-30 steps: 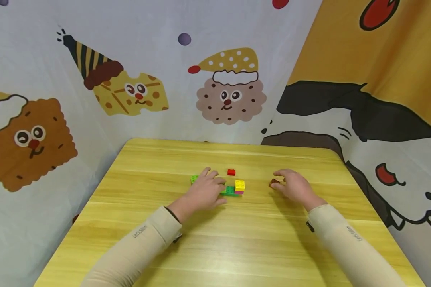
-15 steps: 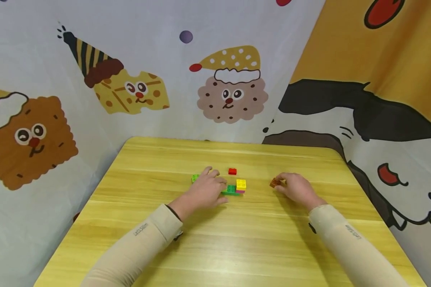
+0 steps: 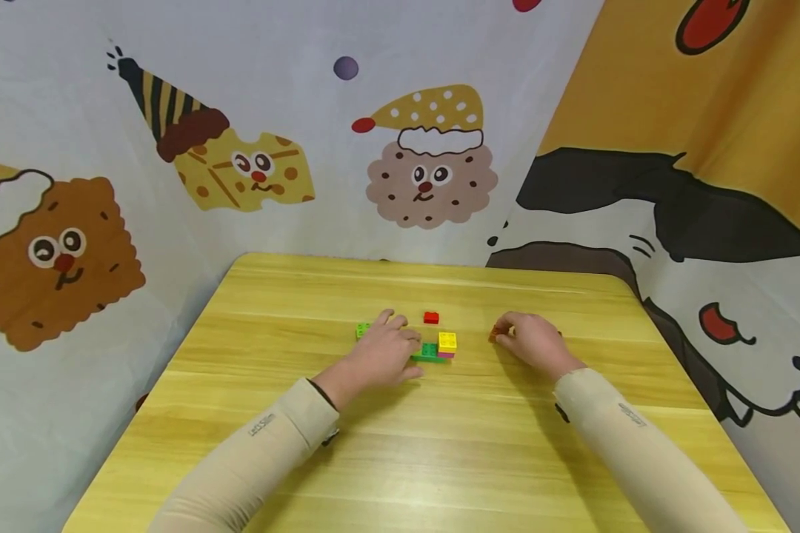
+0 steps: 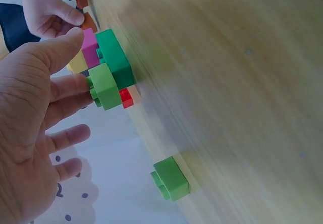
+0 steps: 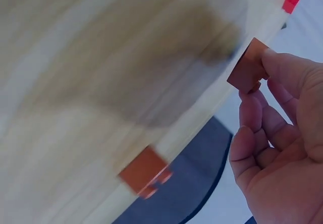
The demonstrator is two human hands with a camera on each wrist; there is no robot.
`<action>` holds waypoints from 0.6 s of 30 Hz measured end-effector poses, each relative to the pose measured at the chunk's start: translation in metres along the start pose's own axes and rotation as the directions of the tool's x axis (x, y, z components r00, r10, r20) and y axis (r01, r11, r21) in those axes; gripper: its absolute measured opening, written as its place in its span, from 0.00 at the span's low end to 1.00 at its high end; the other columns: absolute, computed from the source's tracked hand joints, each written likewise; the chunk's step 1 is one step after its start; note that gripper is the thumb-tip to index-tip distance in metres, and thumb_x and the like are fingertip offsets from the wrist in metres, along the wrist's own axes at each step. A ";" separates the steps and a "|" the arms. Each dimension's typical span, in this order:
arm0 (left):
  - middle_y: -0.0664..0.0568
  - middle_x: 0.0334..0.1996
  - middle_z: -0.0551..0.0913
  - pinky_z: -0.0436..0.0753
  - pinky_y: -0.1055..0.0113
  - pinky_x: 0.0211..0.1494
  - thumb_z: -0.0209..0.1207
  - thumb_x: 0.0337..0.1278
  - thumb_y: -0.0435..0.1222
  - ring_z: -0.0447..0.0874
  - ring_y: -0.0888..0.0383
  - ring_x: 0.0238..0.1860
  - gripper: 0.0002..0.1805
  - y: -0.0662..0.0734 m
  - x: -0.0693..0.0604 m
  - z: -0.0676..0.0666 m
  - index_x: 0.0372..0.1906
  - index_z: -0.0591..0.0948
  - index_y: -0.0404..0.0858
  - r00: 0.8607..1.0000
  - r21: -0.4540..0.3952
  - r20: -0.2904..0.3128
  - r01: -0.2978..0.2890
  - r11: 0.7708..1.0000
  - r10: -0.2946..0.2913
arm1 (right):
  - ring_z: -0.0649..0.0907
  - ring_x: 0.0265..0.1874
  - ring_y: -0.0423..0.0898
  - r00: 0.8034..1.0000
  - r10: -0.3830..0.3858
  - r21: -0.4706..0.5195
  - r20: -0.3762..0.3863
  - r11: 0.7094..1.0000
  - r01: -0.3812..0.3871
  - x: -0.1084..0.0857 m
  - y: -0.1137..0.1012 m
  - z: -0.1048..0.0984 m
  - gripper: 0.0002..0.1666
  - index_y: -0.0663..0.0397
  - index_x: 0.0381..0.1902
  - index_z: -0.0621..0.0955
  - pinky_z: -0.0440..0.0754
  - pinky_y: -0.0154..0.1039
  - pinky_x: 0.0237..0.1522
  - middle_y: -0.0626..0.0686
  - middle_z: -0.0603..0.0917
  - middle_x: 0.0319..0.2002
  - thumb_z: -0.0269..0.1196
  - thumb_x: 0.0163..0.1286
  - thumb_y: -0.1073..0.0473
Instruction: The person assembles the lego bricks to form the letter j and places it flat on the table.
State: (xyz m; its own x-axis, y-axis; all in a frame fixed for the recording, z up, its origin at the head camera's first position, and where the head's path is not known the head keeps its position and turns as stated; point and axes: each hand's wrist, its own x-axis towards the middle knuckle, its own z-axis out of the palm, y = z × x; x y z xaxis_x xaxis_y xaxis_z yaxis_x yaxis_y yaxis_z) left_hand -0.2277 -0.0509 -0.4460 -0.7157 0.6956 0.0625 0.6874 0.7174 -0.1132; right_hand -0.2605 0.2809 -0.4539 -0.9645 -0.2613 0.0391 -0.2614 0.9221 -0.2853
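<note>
My left hand (image 3: 381, 352) hovers over a small build of toy bricks, its fingers spread. In the left wrist view its fingertips touch or nearly touch the light green brick (image 4: 105, 86) standing on a dark green brick (image 4: 115, 58). A magenta brick (image 4: 90, 48) with a yellow brick (image 3: 447, 342) on top sits at the build's right end. My right hand (image 3: 536, 342) pinches a brown brick (image 5: 248, 65) between thumb and fingers, just off the table and right of the build. A second brown brick (image 5: 145, 171) lies by that hand, mostly hidden in the head view.
Behind the build lies a red brick (image 3: 431, 317). A loose light green brick (image 4: 171, 178) rests left of the build. The wooden table (image 3: 400, 459) ends at a cartoon-printed curtain (image 3: 333, 148) at the back.
My right hand has taken the brown brick in its fingertips and moved a little left with it, uncovering a sliver of the second brown brick. The left hand stays in place.
</note>
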 end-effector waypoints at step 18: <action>0.59 0.68 0.85 0.64 0.42 0.84 0.61 0.70 0.65 0.76 0.49 0.70 0.28 0.002 -0.002 0.000 0.60 0.88 0.51 1.000 0.019 0.002 -0.008 1.000 0.008 | 0.85 0.48 0.52 0.997 -0.064 0.170 0.044 0.984 0.056 0.024 -0.041 0.003 0.16 0.52 0.57 0.85 0.86 0.53 0.54 0.54 0.90 0.51 0.70 0.75 0.55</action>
State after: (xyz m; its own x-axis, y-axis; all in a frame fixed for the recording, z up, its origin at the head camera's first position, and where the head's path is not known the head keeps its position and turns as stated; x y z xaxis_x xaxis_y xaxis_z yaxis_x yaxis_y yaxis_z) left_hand -0.2252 -0.0511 -0.4461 -0.7104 0.7012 0.0596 0.6907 0.7110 -0.1322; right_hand -0.2732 0.2355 -0.4444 -0.9430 -0.3323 0.0154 -0.3046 0.8439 -0.4417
